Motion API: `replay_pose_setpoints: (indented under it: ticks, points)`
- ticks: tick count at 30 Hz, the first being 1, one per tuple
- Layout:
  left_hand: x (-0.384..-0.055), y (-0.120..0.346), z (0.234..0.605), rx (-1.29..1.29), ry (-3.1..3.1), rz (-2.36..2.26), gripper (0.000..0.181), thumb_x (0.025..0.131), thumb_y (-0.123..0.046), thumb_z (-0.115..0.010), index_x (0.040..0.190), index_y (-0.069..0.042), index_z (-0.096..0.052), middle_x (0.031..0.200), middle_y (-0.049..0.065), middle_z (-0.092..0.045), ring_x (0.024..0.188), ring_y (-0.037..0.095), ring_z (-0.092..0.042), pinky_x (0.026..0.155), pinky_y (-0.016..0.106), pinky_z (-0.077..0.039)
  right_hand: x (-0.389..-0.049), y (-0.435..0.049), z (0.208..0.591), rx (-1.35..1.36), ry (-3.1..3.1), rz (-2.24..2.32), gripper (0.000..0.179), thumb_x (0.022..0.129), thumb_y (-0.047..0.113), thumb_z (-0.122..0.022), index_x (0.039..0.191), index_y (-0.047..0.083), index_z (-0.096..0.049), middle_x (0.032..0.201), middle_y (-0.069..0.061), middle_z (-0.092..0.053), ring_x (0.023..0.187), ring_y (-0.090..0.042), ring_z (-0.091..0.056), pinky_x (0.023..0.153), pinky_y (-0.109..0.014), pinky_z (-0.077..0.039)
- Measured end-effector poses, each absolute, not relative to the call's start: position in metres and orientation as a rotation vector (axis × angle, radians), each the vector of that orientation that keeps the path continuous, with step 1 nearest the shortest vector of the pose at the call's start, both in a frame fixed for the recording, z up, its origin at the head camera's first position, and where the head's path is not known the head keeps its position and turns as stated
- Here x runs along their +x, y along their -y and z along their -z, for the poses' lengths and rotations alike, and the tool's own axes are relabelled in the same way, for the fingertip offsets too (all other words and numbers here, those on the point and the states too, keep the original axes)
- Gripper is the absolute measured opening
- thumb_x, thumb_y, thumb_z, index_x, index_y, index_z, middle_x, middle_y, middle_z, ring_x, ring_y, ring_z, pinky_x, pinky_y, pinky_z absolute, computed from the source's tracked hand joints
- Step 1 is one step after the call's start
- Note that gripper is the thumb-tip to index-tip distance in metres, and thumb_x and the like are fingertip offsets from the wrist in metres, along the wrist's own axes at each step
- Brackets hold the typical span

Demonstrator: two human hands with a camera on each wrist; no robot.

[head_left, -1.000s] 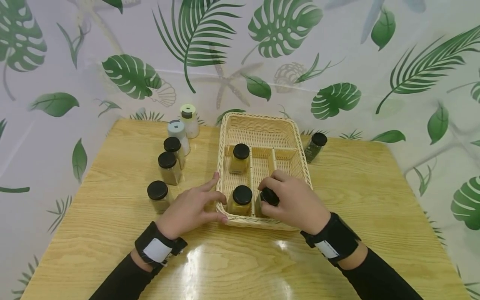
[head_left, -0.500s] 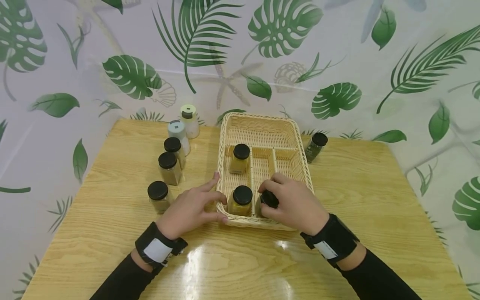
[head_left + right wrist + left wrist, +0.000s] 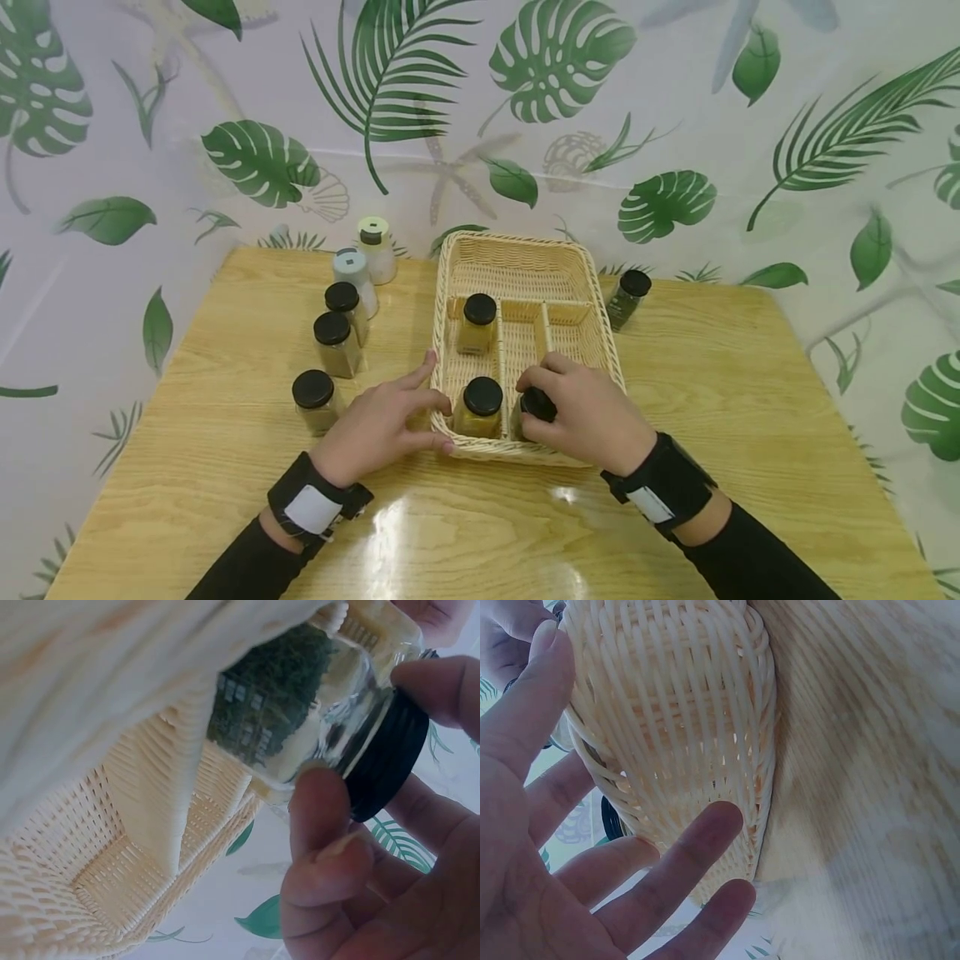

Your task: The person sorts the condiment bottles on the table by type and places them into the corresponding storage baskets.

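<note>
My right hand (image 3: 588, 412) grips a glass spice jar by its black lid (image 3: 538, 403), in the front middle compartment of the wicker basket (image 3: 525, 454). The right wrist view shows dark green dried herbs in this jar (image 3: 274, 690), with fingers and thumb around its lid and neck. My left hand (image 3: 382, 425) holds the basket's front left corner, thumb at the front rim and index finger over the side rim; its other fingers spread along the woven wall (image 3: 667, 697). Left of the gripped jar, a yellow-filled jar (image 3: 482, 408) stands in the left compartment, with another jar (image 3: 477, 323) behind it.
On the table's left, several jars stand in a row: a black-lidded jar (image 3: 315, 402) beside my left hand, others behind, then a pale blue-topped shaker (image 3: 354, 275) and a yellow-topped one (image 3: 377, 248). A dark herb jar (image 3: 628, 297) stands right of the basket. A leaf-print cloth hangs behind.
The head view has shifted slightly. Both hands stay in nearly the same place, the right on the jar lid and the left at the basket corner.
</note>
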State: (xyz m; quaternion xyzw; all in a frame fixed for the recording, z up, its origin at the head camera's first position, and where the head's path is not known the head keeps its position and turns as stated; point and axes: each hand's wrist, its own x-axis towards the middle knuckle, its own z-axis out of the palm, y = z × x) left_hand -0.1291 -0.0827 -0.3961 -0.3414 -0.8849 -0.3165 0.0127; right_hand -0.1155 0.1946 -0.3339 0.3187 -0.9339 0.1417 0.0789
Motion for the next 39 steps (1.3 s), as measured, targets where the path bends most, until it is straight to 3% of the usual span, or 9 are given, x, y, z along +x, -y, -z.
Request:
replay_pose_setpoints:
  ticks: [8,14,24,31,36,39]
  points:
    - [-0.129,0.084,0.397,-1.045,2.757,0.979,0.045,0.073,-0.060,-0.068,0.104,-0.026,-0.069,0.149,0.014,-0.027,0.100,0.023,-0.061,0.073,0.032,-0.052,-0.120,-0.195,0.331,0.954,2.831,-0.391,0.021,0.082,0.028,-0.063,0.099,0.016,-0.066,0.086,0.003,-0.051,0.052,-0.006,-0.041,0.045,-0.024,-0.039]
    - [-0.128,0.085,0.399,-1.030,2.774,0.988,0.047,0.073,-0.061,-0.067,0.105,-0.027,-0.069,0.150,0.013,-0.027,0.105,0.024,-0.059,0.076,0.033,-0.052,-0.121,-0.196,0.330,0.957,2.846,-0.336,0.022,0.083,0.034,-0.064,0.100,0.019,-0.066,0.087,0.003,-0.052,0.053,-0.005,-0.042,0.044,-0.024,-0.038]
    - [-0.128,0.085,0.397,-1.038,2.752,0.987,0.046,0.073,-0.059,-0.069,0.105,-0.027,-0.069,0.149,0.014,-0.028,0.102,0.024,-0.060,0.077,0.035,-0.052,-0.136,-0.219,0.316,0.838,2.845,-0.295,0.051,0.082,0.065,-0.058,0.107,0.021,-0.065,0.093,0.003,-0.052,0.063,-0.010,-0.051,0.051,-0.029,-0.044]
    - [-0.127,0.082,0.395,-1.043,2.765,0.990,0.045,0.072,-0.057,-0.070,0.104,-0.027,-0.069,0.149,0.014,-0.028,0.099,0.025,-0.062,0.075,0.034,-0.052,-0.160,-0.260,0.311,0.622,2.847,-0.272,0.053,0.083,0.065,-0.057,0.109,0.020,-0.065,0.093,0.001,-0.055,0.077,-0.016,-0.056,0.054,-0.036,-0.048]
    - [-0.127,0.082,0.395,-1.054,2.751,0.981,0.042,0.073,-0.057,-0.070,0.102,-0.026,-0.069,0.148,0.015,-0.028,0.098,0.024,-0.062,0.073,0.033,-0.052,-0.181,-0.292,0.318,0.492,2.834,-0.260,0.044,0.084,0.054,-0.064,0.111,0.019,-0.064,0.096,-0.001,-0.056,0.079,-0.022,-0.055,0.057,-0.042,-0.047]
    - [-0.128,0.082,0.394,-1.057,2.748,0.983,0.042,0.073,-0.057,-0.070,0.101,-0.026,-0.069,0.148,0.016,-0.028,0.098,0.024,-0.062,0.073,0.033,-0.052,-0.192,-0.308,0.321,0.461,2.836,-0.247,0.044,0.085,0.046,-0.066,0.117,0.016,-0.062,0.108,-0.009,-0.056,0.089,-0.031,-0.055,0.065,-0.049,-0.048]
